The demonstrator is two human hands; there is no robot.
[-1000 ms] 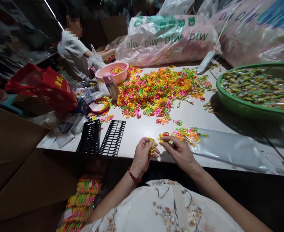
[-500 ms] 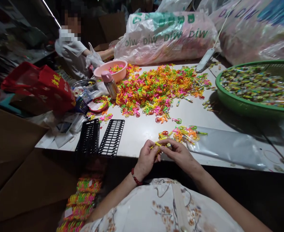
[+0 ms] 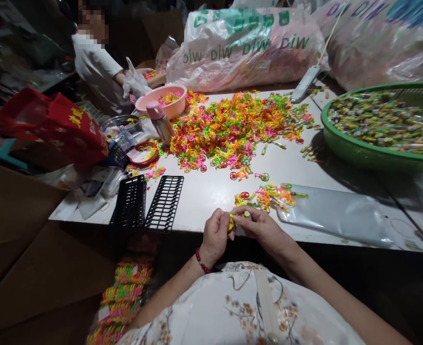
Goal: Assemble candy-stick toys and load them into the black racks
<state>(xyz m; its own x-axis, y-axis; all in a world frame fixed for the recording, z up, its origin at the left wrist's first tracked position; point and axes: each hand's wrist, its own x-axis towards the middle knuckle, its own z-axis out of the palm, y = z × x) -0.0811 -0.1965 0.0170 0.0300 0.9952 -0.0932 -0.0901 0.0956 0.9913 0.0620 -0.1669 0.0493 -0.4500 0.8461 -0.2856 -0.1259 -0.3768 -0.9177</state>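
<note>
Both hands are at the near edge of the white table [image 3: 211, 194], fingertips meeting. The left hand [image 3: 216, 235] is curled, thumb and fingers pinching a yellow plastic piece [image 3: 232, 221]. The right hand [image 3: 258, 225] closes on the same piece from the 3 o'clock side, fingers pressed together at its tip. The piece is held just above the table edge; it is too small to tell its shape, though it appears to be one of the loose coloured items. A small cluster of coloured pieces [image 3: 269, 195] lies on the table at 1 o'clock from the hands, near them, partly on the mouth of a clear plastic bag [image 3: 341, 218] that lies flat towards 3 o'clock. The large heap of coloured pieces [image 3: 233, 127] sits at 12 o'clock, well apart. Two black grid racks [image 3: 164, 202] lie side by side at 9 o'clock, overhanging the table edge. A green basket [image 3: 355, 153] of wrapped items stands at 2 o'clock. A pink bowl [image 3: 150, 103] and a pink-capped bottle [image 3: 160, 122] stand at 11 o'clock, beside another person's hands [image 3: 154, 76].
</note>
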